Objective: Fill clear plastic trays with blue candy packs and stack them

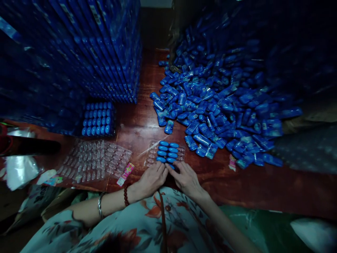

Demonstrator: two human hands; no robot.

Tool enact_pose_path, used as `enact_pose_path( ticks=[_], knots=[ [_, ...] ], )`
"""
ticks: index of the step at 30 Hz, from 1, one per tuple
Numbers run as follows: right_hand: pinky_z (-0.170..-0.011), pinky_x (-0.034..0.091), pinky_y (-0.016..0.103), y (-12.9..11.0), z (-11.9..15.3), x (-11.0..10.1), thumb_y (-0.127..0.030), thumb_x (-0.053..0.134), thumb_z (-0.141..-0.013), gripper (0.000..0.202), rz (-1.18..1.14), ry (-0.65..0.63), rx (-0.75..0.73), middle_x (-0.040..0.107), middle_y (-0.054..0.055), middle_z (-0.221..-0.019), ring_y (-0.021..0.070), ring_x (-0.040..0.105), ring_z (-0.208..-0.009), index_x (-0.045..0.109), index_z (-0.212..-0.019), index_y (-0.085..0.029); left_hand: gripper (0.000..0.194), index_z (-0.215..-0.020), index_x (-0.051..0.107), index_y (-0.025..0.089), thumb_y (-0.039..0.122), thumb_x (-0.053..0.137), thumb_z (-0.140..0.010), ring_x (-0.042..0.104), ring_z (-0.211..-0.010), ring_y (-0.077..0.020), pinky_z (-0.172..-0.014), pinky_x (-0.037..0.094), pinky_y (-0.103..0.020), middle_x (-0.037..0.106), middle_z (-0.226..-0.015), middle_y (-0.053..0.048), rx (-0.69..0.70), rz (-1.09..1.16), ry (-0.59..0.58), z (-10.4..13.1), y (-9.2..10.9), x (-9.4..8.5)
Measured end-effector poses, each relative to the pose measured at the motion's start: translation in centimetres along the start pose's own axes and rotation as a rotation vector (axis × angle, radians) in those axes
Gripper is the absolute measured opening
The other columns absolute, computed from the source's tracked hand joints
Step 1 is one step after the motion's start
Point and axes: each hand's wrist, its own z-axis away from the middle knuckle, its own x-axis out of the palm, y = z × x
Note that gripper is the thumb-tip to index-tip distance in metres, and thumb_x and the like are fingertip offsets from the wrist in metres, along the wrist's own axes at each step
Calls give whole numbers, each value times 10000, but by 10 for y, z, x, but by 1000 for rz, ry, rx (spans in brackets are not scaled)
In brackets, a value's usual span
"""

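Observation:
In front of my body lies a clear plastic blister tray (181, 154), with two columns of glossy blue oval pieces (163, 153) along its middle. Knobbly bare plastic shows on both sides of them. My left hand (154, 177) is at the near end of the left column, its fingers bent and closed at the nearest piece. Opposite it, my right hand (186, 177) has its thumb and fingers drawn together at the nearest piece of the right column. Both hands partly cover that front row, and their fingertips almost meet.
Left are stacked empty clear trays (92, 160), a pink and yellow label (125, 174) and a block of filled trays (97, 119). Tall stacks of blue packs (105, 52) rise behind. A large heap of blue wrapped packets (210, 109) spreads right, near a grey dotted cloth (308, 147).

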Motion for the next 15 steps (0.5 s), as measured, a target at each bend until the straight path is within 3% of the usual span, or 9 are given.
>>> enact_pose_path(
  ticks=[3, 6, 8, 10, 11, 13, 15],
  knots=[
    [-682, 471, 281, 2, 6, -1, -158, 490, -873, 299, -162, 25, 100, 575, 92, -928, 167, 533, -804, 605, -1148, -191, 351, -1199, 465, 106, 58, 354, -870, 540, -973, -224, -787, 494, -346, 570, -1047, -144, 30, 129, 101, 7, -11, 1],
    [-703, 473, 249, 10, 5, -5, -136, 494, -871, 319, -355, 182, 267, 556, 48, -903, 135, 548, -803, 608, -1149, -246, 420, -1325, 364, 163, 123, 371, -908, 503, -1088, -217, -847, 489, -342, 509, -1188, -151, 6, 287, 295, 15, -24, 1],
    [-702, 469, 241, 21, -4, -8, -114, 468, -874, 322, -394, 305, 385, 556, 27, -879, 124, 556, -790, 629, -1105, -270, 415, -1322, 377, 208, 162, 408, -910, 504, -1097, -206, -864, 482, -331, 501, -1187, -131, -80, 353, 447, 16, -32, 3],
    [-721, 467, 255, 37, -17, -13, -134, 457, -879, 286, -364, 330, 458, 565, 24, -868, 131, 560, -794, 653, -1046, -258, 363, -1262, 441, 214, 203, 443, -899, 525, -1047, -210, -853, 477, -349, 512, -1153, -123, -278, 372, 528, 11, -42, 5],
    [-736, 467, 268, 46, -24, -14, -152, 450, -884, 268, -328, 304, 473, 569, 30, -868, 141, 559, -804, 658, -1026, -244, 335, -1223, 473, 199, 230, 460, -891, 537, -1007, -216, -835, 476, -361, 520, -1132, -127, -402, 373, 514, 8, -48, 6],
    [-773, 464, 305, 65, -36, -17, -195, 432, -893, 258, -220, 205, 493, 576, 52, -885, 173, 550, -846, 658, -1016, -217, 260, -1084, 548, 151, 289, 479, -874, 563, -864, -212, -750, 475, -349, 567, -1007, -122, -584, 424, 368, 2, -59, 7],
    [-801, 456, 344, 80, -42, -17, -236, 419, -897, 268, -86, 53, 512, 584, 74, -910, 209, 536, -884, 648, -1032, -202, 221, -857, 579, 137, 325, 463, -873, 533, -672, -168, -642, 444, -293, 582, -784, -65, -633, 549, 188, 1, -68, 5]
  ],
)
